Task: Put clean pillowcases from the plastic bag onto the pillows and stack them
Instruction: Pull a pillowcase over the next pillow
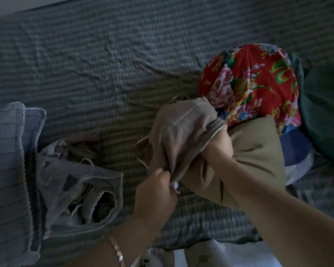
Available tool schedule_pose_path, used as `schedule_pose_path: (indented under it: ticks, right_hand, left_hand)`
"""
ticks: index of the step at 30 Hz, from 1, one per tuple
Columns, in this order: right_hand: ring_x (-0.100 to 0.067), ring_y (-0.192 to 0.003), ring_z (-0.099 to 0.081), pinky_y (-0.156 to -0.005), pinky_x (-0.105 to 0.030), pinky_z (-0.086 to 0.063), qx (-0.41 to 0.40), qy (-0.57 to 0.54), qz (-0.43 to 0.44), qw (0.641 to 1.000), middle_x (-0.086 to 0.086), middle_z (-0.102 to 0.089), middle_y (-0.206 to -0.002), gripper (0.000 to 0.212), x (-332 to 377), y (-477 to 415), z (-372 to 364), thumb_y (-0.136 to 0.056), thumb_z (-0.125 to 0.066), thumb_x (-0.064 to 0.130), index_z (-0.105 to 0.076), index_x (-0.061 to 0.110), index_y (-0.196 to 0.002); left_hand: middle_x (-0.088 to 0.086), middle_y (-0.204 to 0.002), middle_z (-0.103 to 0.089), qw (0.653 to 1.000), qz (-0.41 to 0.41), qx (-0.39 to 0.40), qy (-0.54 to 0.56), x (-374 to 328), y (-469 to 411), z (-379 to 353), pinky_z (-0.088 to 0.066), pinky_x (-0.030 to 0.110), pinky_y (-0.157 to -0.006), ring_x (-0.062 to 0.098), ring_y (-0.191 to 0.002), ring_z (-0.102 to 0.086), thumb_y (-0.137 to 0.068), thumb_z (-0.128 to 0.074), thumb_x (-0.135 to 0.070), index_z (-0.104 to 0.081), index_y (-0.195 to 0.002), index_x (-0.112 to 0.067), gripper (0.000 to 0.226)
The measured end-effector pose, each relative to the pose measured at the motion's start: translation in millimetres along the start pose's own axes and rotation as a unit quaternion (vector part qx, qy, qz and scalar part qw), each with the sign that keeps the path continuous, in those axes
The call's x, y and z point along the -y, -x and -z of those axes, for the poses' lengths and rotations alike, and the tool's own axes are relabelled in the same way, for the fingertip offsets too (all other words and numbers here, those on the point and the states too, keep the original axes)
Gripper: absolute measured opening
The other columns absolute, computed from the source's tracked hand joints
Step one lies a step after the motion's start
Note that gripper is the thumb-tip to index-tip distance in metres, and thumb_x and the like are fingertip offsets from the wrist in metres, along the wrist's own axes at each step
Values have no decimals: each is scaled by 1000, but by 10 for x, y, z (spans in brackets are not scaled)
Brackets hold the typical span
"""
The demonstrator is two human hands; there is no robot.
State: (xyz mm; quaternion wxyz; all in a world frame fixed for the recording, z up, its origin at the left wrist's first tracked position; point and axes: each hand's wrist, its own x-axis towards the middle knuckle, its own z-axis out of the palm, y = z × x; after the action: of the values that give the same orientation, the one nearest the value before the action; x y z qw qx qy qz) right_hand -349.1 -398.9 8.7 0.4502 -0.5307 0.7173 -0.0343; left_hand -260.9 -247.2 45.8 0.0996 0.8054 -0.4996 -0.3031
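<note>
Underneath, rumpled checked bedsheet (108, 60)

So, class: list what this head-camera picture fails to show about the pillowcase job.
- Right hand: fingers buried in the tan pillowcase, so its grip is hidden.
- Plastic bag: contents too dark and crumpled to count.
- Floral pillow: lower part covered by the tan pillow.
- Blue checked pillow: cut off by the left edge.

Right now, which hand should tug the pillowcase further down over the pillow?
Left. The left hand already pinches the pillowcase by its open edge, while the right hand is busy clutching the tan pillow and looks better left steadying it.
</note>
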Motion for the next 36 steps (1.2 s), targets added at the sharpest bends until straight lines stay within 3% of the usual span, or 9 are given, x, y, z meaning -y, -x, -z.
schedule_pose_path:
  ticks: [5, 8, 11, 14, 16, 20, 25, 29, 36]
  right_hand:
    - [-28, -120, -48, -94, -34, -42, 123, 85, 96, 984, -10, -48, -131, 85, -299, -31, -391, -70, -77, 41, -33, 10, -135]
    - [-28, -132, -28, -108, -38, -23, 85, 412, 239, 875, -9, -32, -142, 102, -654, -281, -109, -62, -72, 61, -27, 15, -142]
    - [-27, -143, -3, -116, -42, 0, 87, 555, 239, 792, -9, -5, -155, 135, -881, -578, 196, -50, -64, 80, -3, 11, -149]
    - [-28, -138, -23, -115, -38, -12, 88, 600, 244, 757, -12, -25, -148, 133, -873, -710, 121, -51, -61, 82, -7, 7, -148]
    - [-25, -118, -47, -102, -34, -33, 48, 600, 257, 757, -9, -50, -128, 104, -833, -754, 13, -62, -61, 72, -29, 7, -137]
    - [-20, -88, -62, -65, -27, -43, 92, 522, 176, 829, 1, -63, -96, 43, -771, -775, 12, -83, -55, 51, -55, 17, -109]
    - [-17, -77, -60, -69, -29, -48, 251, 157, -112, 949, 2, -62, -87, 44, -917, -313, 318, -84, -65, 30, -49, 20, -123]
    - [-27, -77, -61, -74, -35, -51, 298, 46, -190, 934, -9, -64, -82, 14, -793, 207, 565, -77, -67, 16, -55, 17, -85]
    - [-36, -79, -68, -76, -47, -56, 319, -17, -200, 926, -18, -72, -90, 39, -75, 867, 1259, -70, -67, 9, -63, 15, -109]
  left_hand:
    - [17, -86, -64, 971, 209, 33, 109, 200, -633, -347, -40, 30, -60, 36, -88, -61, -94, -48, -17, -63, -89, -1, 23]
    - [11, -90, -62, 962, 214, 87, 142, 346, -888, -601, -41, 33, -71, 29, -89, -58, -93, -44, -11, -62, -87, -7, 19]
    - [1, -89, -51, 936, 261, 57, 230, 353, -967, -802, -36, 27, -64, 18, -81, -53, -89, -52, -13, -50, -89, -13, 2]
    - [14, -100, -53, 875, 371, -83, 301, 461, -950, -968, -41, 30, -71, 32, -94, -57, -78, -67, -9, -47, -98, -4, 29]
    - [21, -123, -49, 808, 486, -88, 322, 579, -953, -1063, -46, 40, -86, 38, -111, -52, -77, -74, -20, -40, -122, 2, 60]
    - [22, -137, -40, 831, 494, -21, 254, 747, -944, -1182, -42, 47, -99, 41, -120, -45, -96, -48, -25, -36, -137, -4, 48]
    - [13, -126, -55, 806, 455, -128, 356, 823, -829, -1056, -42, 44, -99, 34, -114, -51, -98, -32, -9, -48, -131, -17, 38]
    - [8, -107, -62, 876, 344, -49, 334, 853, -662, -735, -49, 43, -89, 28, -100, -58, -96, -46, -28, -58, -108, -18, 19]
    - [5, -67, -56, 941, 217, -78, 247, 696, -467, 272, -41, 29, -55, 19, -62, -54, -91, -57, -28, -51, -70, -18, 23]
